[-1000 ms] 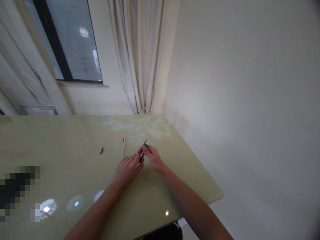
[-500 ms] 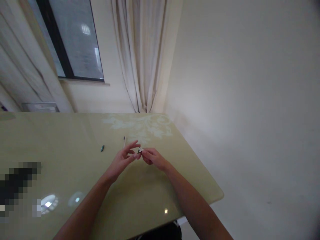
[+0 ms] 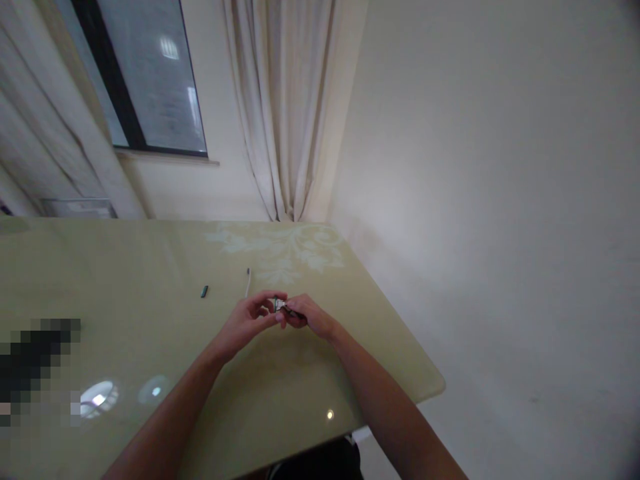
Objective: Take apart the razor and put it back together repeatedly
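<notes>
Both hands meet over the middle of the glossy table. My left hand has its fingers curled round the left side of a small whitish item with a green edge. On its right, my right hand is closed on a thin dark piece that touches the whitish item. What these two pieces are is too small to tell. Just beyond my left hand lies a thin white stick with a dark tip. Farther left, a small dark green oblong piece rests on the table.
A blurred-out dark object lies at the table's left side. Behind the table are curtains and a window; a plain wall stands to the right. Something black shows below the near edge.
The small item between my hands has turned, showing more of its whitish face. The dark piece at my right hand now shows. My left fingers have curled in closer.
</notes>
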